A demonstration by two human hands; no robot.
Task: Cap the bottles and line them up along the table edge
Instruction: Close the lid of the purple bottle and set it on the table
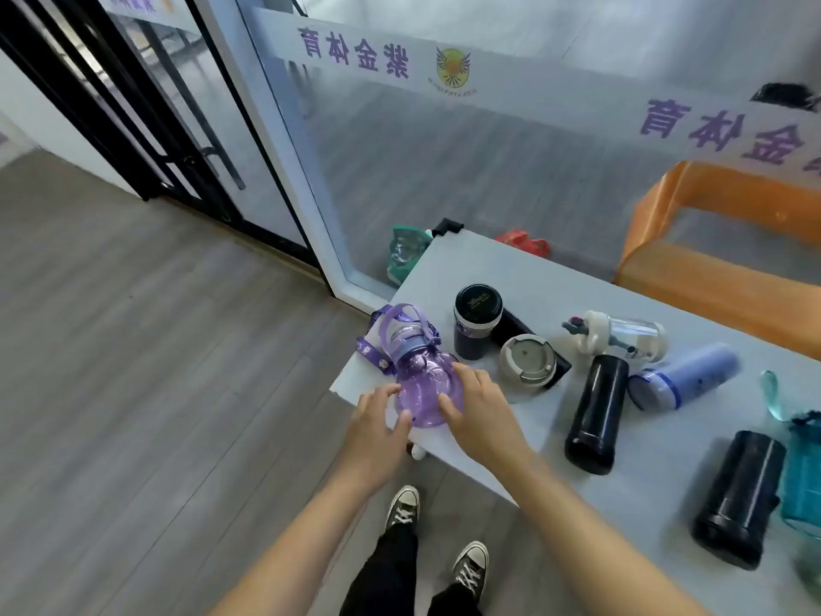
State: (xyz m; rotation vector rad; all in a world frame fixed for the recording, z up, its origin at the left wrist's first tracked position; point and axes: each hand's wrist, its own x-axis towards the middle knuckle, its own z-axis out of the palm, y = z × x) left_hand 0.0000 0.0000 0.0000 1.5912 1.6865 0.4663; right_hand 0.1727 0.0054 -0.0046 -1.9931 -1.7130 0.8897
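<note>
A purple see-through bottle with a strap and lid lies on its side at the near left corner of the pale grey table. My left hand and my right hand grip its body from either side. A dark capped bottle stands upright behind it. Beside that sits a grey lid. Lying on their sides are a black bottle, a clear bottle with a white cap, a blue bottle and another black bottle.
A teal bottle is at the right edge. A glass wall runs behind the table, with an orange stool beyond it. A green bottle and a red object sit past the table's far edge. My shoes stand on the wooden floor below.
</note>
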